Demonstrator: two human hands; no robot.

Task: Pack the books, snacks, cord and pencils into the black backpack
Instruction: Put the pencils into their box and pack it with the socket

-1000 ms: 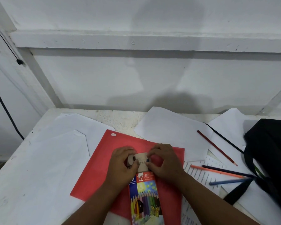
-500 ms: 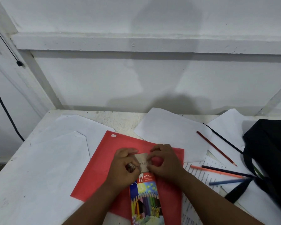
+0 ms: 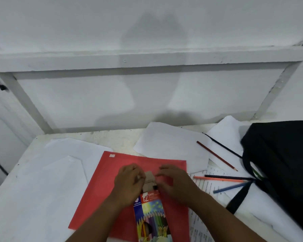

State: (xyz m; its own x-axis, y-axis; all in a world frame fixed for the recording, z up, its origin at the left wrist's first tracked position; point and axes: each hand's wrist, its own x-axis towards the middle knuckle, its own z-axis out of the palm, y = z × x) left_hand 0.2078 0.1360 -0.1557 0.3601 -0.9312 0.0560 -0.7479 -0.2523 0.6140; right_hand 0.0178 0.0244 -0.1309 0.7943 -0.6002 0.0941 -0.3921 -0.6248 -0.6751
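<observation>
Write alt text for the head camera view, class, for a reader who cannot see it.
Both hands, left hand and right hand, work the cardboard flap of a coloured pencil box lying on a red folder. Loose pencils lie on white papers to the right, beside a black backpack.

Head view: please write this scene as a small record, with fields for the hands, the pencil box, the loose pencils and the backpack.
left hand: left hand holds the top end of the pencil box
right hand: right hand holds the box's open cardboard flap
pencil box: lies on the red folder, flap not closed
loose pencils: dark red pencil, orange pencil and blue pencil lie on white papers, outside the box
backpack: black backpack at the right edge, on the table
</observation>
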